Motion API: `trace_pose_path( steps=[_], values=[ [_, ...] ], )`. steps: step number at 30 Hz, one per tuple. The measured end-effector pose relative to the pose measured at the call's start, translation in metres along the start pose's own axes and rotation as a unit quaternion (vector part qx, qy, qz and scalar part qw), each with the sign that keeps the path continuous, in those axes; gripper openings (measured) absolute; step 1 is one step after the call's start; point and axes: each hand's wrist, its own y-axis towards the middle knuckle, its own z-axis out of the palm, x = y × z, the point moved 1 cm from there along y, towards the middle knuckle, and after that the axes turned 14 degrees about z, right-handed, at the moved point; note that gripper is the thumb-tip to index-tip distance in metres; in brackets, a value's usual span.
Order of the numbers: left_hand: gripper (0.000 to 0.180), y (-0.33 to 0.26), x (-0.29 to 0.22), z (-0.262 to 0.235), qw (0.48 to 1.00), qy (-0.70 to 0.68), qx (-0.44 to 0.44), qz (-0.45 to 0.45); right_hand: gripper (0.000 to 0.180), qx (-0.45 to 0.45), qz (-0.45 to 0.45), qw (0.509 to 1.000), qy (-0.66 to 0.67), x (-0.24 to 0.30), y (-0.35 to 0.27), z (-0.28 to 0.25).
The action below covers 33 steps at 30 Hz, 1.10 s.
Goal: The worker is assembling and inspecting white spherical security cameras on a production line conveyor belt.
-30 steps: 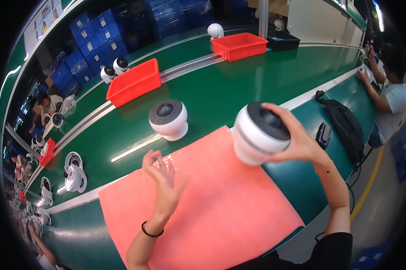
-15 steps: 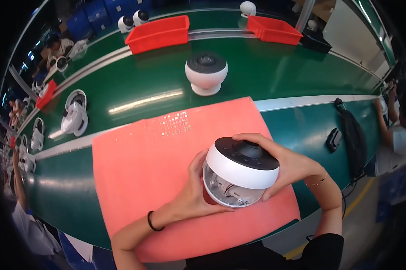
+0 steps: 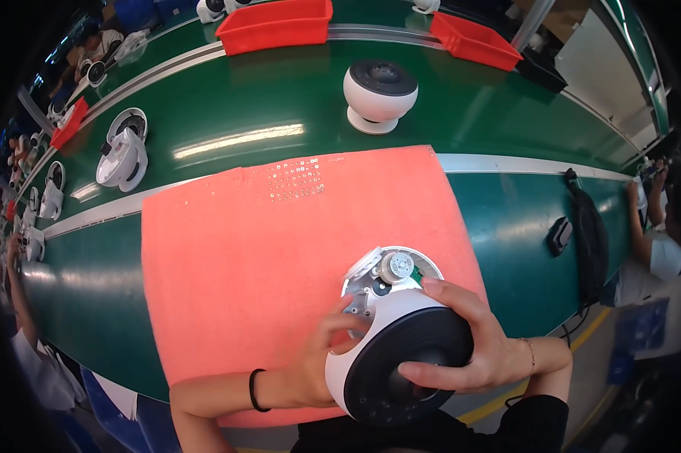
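Note:
Over the near right part of the pink mat (image 3: pixel 219 279), I hold a dome camera with a white shell and a black face (image 3: pixel 382 362), tilted toward me. Behind the shell its round base (image 3: pixel 429 260) stands exposed, showing a silver motor (image 3: pixel 398 266) and a bit of green board. My left hand (image 3: pixel 321 359) is closed at the shell's left side, its fingers curled near the gap to the base. With the thumb across the black face and the fingers on the far rim, my right hand (image 3: pixel 480 340) grips the right side.
Small screws (image 3: pixel 299 177) lie in rows on the mat's far part. Beyond it stands another dome camera (image 3: pixel 380 94). White housings (image 3: pixel 123 158) sit at left, red bins (image 3: pixel 276 26) at the back. A black pouch (image 3: pixel 591 234) lies at right. Other people work at both sides.
The shell has tipped toward me, so its black face now points at me and the inside opens on the far side. My right hand has shifted its grip. The view has moved slightly.

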Motion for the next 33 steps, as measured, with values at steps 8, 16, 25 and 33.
trace_pose_path(
  steps=[8,16,25,33],
  values=[
    [0.029,0.028,0.004,-0.020,0.991,-0.010,0.109,0.074,0.051,0.028,0.043,0.998,0.020,-0.004,0.007,-0.005],
    [0.023,0.043,0.002,-0.046,0.973,-0.020,0.227,0.023,0.051,-0.024,-0.041,0.999,-0.018,-0.003,0.027,-0.007],
    [0.027,0.038,0.010,-0.047,0.915,-0.232,0.260,-0.204,0.064,0.152,-0.230,0.949,-0.151,0.024,0.064,-0.011],
    [0.041,0.037,0.002,-0.053,0.961,-0.122,0.244,-0.047,0.056,0.198,0.105,0.969,0.106,0.056,0.075,-0.014]
  ],
)
